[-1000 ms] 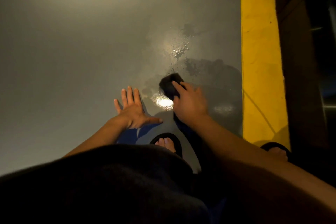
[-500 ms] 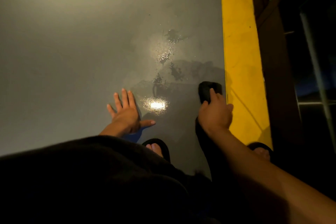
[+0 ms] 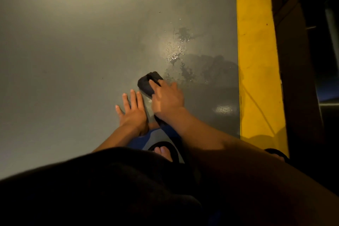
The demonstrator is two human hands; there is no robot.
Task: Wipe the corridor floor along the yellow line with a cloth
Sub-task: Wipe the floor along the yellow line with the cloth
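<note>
A dark folded cloth (image 3: 146,83) lies on the grey corridor floor (image 3: 73,51), left of a wet patch (image 3: 185,68). My right hand (image 3: 167,100) holds the cloth against the floor, fingers laid over its near edge. Right beside it, my left hand (image 3: 133,113) rests flat on the floor with fingers spread. The broad yellow line (image 3: 255,51) runs up the right side of the view, well to the right of the cloth.
My feet in dark sandals (image 3: 165,149) stand just behind the hands, one at the yellow line's near end (image 3: 275,153). Dark wooden framing (image 3: 300,60) borders the line on the right. My dark-clothed knees fill the bottom.
My right hand has swept the cloth leftward, from beside the yellow line back to next to my left hand. The left hand has stayed planted on the floor.
</note>
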